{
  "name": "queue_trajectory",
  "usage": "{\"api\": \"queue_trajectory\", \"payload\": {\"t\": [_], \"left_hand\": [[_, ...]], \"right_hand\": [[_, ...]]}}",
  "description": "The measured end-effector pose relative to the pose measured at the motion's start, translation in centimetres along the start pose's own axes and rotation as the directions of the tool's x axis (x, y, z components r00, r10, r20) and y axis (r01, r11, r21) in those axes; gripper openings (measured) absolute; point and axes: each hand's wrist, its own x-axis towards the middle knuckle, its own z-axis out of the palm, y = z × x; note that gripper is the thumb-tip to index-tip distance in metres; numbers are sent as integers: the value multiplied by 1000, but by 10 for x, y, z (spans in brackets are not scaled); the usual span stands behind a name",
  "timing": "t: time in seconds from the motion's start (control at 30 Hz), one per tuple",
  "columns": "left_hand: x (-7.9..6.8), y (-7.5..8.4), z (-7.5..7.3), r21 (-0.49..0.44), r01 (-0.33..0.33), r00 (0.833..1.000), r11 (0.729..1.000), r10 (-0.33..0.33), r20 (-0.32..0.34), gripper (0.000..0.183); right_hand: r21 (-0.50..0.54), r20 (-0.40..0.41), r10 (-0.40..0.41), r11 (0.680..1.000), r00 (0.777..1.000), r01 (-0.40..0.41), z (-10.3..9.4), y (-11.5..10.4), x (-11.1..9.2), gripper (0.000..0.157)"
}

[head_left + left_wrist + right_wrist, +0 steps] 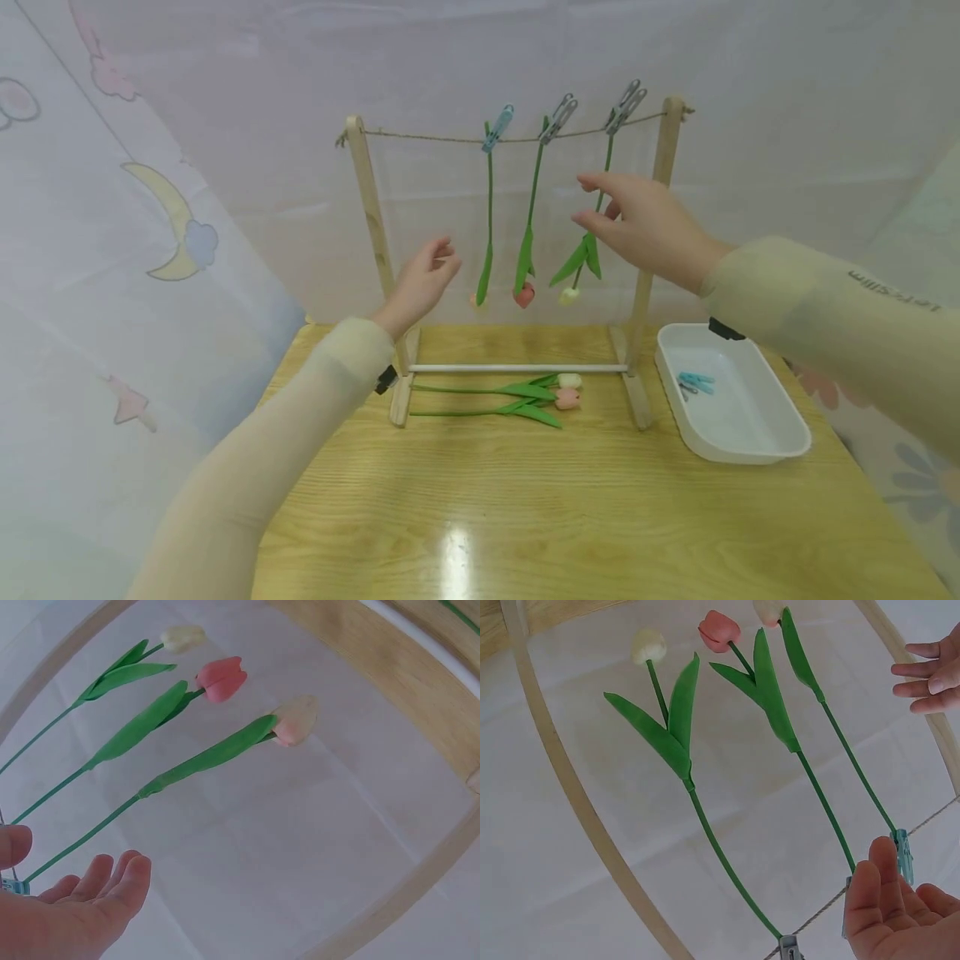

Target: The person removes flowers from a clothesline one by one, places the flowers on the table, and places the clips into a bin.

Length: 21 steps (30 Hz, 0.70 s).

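Three tulips hang head down from a twine line (427, 138): a pale pink tulip (296, 721), a red-pink tulip (524, 294) and a white tulip (569, 297). A blue clothespin (497, 129) clips the pale pink one's stem; a grey clothespin (558, 119) and another grey clothespin (626, 108) clip the others. My left hand (422, 283) is raised left of the tulips, fingers loosely bent, holding nothing. Near the white tulip's stem, my right hand (652, 223) is in the air with thumb and fingers apart, also holding nothing.
The wooden rack (370, 200) carries the twine between two posts. On the table (525, 500), a white tulip (569, 381) and a peach tulip (567, 399) lie by its base bar (517, 367). At right, a white tray (738, 456) contains blue clothespins (696, 382) and a grey clothespin (686, 387).
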Motion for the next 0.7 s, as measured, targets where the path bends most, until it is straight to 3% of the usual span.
{"api": "queue_trajectory", "payload": {"t": [0.27,0.7], "left_hand": [[11,4,10,0,5,1000,1000,-5,12,54],[41,-13,27,-8,10,999,1000,-10,-38,57]], "right_hand": [[45,6,4,999,1000,-4,1,-11,24,55],[46,-25,10,999,1000,-8,-4,-22,67,58]]}}
